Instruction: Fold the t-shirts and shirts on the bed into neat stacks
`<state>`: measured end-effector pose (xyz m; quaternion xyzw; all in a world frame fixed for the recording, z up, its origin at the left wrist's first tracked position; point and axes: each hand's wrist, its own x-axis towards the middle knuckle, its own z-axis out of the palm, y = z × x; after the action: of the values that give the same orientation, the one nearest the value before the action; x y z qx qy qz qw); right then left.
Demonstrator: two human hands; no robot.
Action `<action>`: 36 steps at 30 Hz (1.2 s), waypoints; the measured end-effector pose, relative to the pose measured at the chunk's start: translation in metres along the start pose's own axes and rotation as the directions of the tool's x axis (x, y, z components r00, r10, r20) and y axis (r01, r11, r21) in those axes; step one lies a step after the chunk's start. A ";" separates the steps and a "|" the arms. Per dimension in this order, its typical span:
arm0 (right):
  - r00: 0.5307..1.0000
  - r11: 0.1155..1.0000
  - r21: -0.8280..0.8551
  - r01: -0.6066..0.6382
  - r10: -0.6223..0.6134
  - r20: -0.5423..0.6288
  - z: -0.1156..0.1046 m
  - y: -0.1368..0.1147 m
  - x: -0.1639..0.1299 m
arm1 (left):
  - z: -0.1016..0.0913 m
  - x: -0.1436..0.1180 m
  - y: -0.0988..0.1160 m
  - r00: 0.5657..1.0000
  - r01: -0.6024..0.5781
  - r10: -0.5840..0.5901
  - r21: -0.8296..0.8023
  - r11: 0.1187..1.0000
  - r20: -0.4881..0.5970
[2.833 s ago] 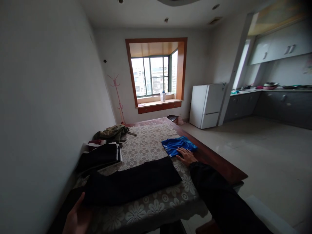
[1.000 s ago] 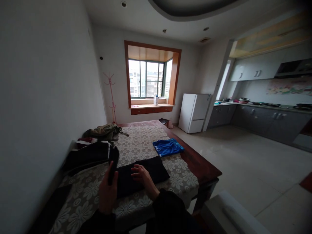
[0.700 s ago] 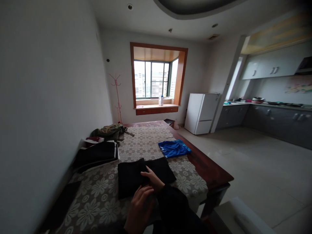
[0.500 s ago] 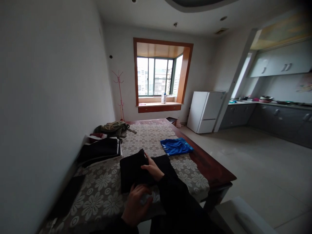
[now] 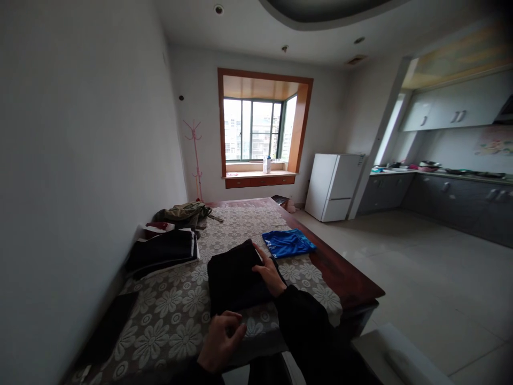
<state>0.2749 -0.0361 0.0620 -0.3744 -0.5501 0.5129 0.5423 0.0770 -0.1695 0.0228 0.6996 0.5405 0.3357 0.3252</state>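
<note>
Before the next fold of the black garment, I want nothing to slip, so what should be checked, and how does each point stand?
1. Right hand pressing the right edge of the black garment: ok.
2. Left hand on the garment: not ok, it hovers curled near the table's front edge, touching no cloth.
3. Garment lies wholly on the lace tablecloth: ok.
4. Blue garment apart from the black one: ok, a narrow gap shows.
5. Folded layers aligned: cannot tell, too dark.
</note>
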 end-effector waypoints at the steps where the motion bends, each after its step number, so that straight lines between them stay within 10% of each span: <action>1: 1.000 1.000 -0.028 -0.001 0.001 -0.008 -0.006 0.004 -0.003 | -0.002 0.001 0.000 1.000 -0.005 0.005 -0.008 1.000 0.013; 13: 0.960 0.931 -0.234 -0.281 0.269 -0.082 -0.034 0.037 -0.024 | -0.005 0.002 -0.003 0.998 0.020 -0.022 0.053 0.998 0.050; 23: 0.961 0.896 -0.350 -0.272 0.234 -0.148 -0.045 0.032 -0.035 | 0.012 0.001 -0.029 0.996 0.034 -0.027 0.090 0.995 -0.080; 36: 0.953 0.873 -0.391 -0.292 0.302 -0.039 -0.074 0.021 -0.022 | -0.001 0.001 0.001 0.997 -0.041 0.041 0.007 0.999 0.069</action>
<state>0.3473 -0.0413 0.0286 -0.5494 -0.5839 0.4736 0.3647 0.0770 -0.1685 0.0249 0.7230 0.5159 0.3157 0.3339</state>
